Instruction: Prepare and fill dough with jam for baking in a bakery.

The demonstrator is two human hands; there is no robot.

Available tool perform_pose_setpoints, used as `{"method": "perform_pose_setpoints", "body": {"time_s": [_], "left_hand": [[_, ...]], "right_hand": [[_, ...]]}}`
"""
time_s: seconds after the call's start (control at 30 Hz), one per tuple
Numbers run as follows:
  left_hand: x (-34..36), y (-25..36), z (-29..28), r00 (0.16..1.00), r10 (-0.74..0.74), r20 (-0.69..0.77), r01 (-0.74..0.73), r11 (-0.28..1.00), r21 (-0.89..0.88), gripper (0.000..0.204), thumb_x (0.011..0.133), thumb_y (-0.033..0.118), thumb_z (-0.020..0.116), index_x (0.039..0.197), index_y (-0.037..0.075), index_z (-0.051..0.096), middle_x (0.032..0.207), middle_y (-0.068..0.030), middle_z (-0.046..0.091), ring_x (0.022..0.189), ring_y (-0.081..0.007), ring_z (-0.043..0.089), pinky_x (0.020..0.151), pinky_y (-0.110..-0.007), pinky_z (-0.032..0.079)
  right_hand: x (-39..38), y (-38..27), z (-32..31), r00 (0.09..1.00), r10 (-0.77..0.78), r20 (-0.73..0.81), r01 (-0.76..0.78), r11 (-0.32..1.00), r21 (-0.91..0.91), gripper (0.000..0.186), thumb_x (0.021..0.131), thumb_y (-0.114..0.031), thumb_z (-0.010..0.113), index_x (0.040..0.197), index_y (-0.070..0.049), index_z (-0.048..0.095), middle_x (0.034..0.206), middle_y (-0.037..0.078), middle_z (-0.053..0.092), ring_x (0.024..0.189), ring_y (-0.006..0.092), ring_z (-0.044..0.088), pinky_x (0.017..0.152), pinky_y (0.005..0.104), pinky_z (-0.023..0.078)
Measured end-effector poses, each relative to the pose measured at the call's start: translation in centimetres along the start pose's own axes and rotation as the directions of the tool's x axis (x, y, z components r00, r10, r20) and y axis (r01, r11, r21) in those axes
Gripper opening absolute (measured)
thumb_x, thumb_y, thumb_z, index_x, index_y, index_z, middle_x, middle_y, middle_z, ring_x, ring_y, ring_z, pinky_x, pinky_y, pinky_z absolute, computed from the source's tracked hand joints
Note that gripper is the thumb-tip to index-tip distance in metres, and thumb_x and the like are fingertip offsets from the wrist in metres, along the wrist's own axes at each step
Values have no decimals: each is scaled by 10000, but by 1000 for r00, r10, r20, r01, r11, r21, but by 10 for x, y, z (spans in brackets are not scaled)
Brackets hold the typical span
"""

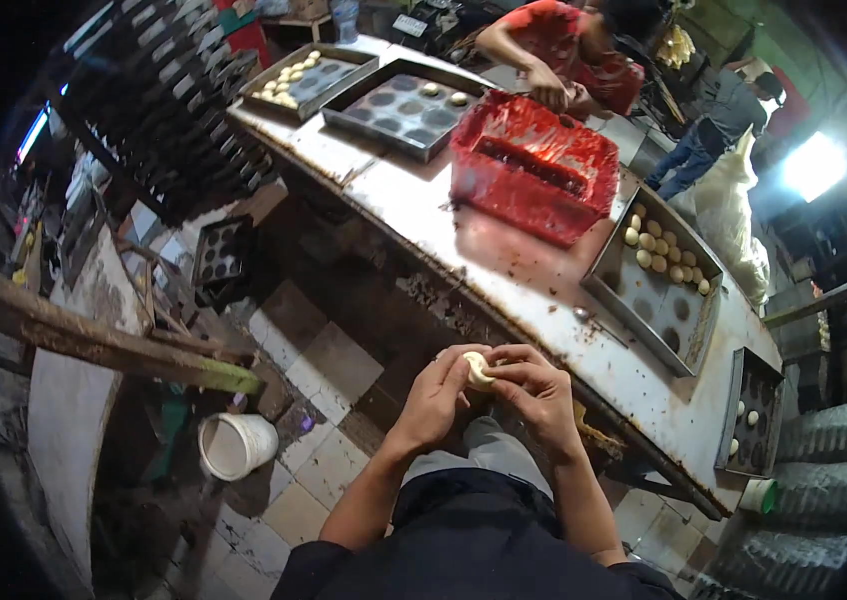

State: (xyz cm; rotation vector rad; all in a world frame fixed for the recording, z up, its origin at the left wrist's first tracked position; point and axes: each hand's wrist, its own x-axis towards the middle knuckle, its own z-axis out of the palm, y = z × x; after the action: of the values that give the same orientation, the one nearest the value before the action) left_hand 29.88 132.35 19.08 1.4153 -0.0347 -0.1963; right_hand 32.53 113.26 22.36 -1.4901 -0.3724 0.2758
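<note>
Two hands together around dough

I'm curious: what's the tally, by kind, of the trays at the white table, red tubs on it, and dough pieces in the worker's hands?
Trays: 4
Red tub: 1
Held dough: 1
Total: 6

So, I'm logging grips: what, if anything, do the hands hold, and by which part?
The left hand and right hand together hold a small pale dough piece by its left and right sides.
</note>
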Motion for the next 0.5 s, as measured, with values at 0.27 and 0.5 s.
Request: {"method": "perform_pose_setpoints", "body": {"time_s": [0.27, 0.5], "left_hand": [[-64, -30, 33, 984, 9, -177, -69, 939, -336, 305, 1045, 293, 579, 1191, 25, 580, 1048, -31, 575, 932, -93, 572, 842, -239, 462], [-61, -29, 106, 988, 135, -79, -146, 978, -150, 316, 1069, 240, 536, 1192, -16, 674, 1117, -85, 697, 998, -120, 638, 847, -272, 520]], "right_hand": [[-55, -4, 35, 968, 223, -118, -211, 972, 107, 133, 879, -6, 757, 1008, -2, 725, 1027, 30, 690, 908, 99, 649, 774, 245, 525], [-122, -13, -16, 961, -74, -267, 57, 996, -71, 176, 876, 6, 762, 1051, 19, 742, 1060, 59, 668, 949, 122, 663, 772, 259, 565]]}}
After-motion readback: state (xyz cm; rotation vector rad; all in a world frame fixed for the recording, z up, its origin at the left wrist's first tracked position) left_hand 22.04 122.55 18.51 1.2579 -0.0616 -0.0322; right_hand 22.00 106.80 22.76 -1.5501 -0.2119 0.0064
